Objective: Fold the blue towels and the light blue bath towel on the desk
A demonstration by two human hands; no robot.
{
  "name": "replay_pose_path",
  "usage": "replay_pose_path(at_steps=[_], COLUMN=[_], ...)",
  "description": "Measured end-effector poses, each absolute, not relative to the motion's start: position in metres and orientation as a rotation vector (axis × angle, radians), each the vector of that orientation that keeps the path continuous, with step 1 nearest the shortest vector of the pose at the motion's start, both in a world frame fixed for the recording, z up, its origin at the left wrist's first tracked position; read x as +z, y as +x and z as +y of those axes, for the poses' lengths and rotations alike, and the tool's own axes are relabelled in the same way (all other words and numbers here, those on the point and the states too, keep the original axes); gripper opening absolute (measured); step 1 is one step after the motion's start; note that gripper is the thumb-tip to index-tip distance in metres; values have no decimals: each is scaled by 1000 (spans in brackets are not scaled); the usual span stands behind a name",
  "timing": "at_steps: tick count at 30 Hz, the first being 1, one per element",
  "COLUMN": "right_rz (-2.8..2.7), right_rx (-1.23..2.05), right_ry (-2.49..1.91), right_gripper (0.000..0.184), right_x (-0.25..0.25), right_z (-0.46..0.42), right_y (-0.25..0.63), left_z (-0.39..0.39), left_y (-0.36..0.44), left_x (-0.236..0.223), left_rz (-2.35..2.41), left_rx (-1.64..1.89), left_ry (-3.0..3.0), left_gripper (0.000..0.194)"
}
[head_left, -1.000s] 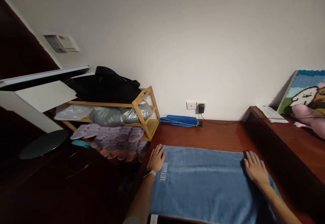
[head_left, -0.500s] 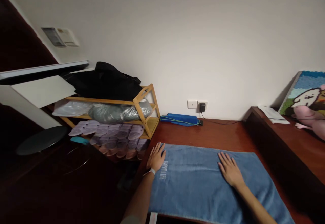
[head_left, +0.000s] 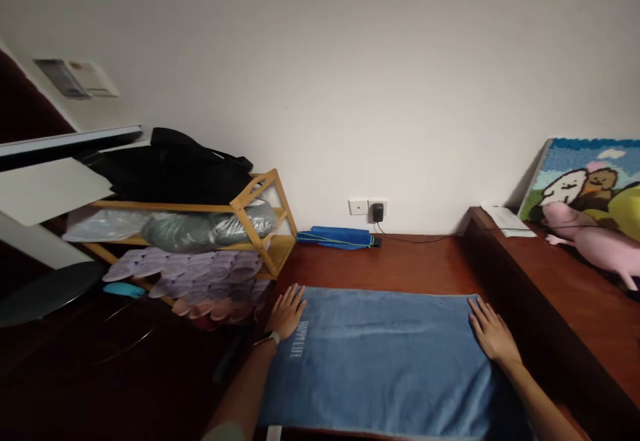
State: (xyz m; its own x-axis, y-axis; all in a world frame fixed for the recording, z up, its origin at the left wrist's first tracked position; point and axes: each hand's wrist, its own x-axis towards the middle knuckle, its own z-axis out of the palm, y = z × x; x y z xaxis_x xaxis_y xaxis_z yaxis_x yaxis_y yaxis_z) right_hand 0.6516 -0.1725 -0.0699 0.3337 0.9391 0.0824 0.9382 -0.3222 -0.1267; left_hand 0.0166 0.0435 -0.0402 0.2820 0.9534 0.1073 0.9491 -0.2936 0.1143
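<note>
1) Blue towel [head_left: 385,361] is spread on brown table [head_left: 400,268]
2) Left hand [head_left: 287,314] is laid flat at towel's far left corner, near "HAPPY LIFE" lettering [head_left: 299,340], nothing gripped
3) Right hand [head_left: 495,336] is laid flat at far right corner, nothing gripped
4) Black adapter [head_left: 378,212] is plugged into socket [head_left: 385,204]

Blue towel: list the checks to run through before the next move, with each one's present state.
1. Blue towel spread out: ok.
2. Left hand at the towel's far left corner: ok.
3. Right hand at its far right corner: ok.
4. Surface free of creases: not ok, some show toward the near right.
5. Near right corner flat: cannot tell, obscured.
6. Blue bundle apart from towel: ok.
</note>
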Motion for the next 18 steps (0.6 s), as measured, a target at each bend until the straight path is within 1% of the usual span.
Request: replay_pose_path(at_steps=[2,5,7,9,11,13,16,18], right_rz=[-1705,-1682,-1677,-1667,-1673,-1748,-1967,-2039], right_rx=[21,61,73,-1,-118,-157,-49,51], right_ry=[-2454,-2472,-2463,-2417,-2316,-2171,-1937,-1866], right_gripper=[68,69,69,69,69,66,63,62], right_x=[-70,-68,-64,-59,-53,-47,-39,-34], right_z=[-171,-169,-169,-171,-175,-180,-183,-180], right_y=[653,659,655,638,604,554,472,429], left_z=[45,35,16,-12,-45,-77,-109,-118], left_y=[19,30,39,45,45,39,26,21], left_x=[-32,-17,-12,-12,-19,-27,-36,-37], left_rz=[1847,1846,1842,1815,1764,1751,1812,1829], left_rx=[176,183,269,382,451,462,422,374], left_ry=[2466,2483,2520,2564,2616,2653,2649,2632], left_gripper=[56,57,56,55,53,52,53,53])
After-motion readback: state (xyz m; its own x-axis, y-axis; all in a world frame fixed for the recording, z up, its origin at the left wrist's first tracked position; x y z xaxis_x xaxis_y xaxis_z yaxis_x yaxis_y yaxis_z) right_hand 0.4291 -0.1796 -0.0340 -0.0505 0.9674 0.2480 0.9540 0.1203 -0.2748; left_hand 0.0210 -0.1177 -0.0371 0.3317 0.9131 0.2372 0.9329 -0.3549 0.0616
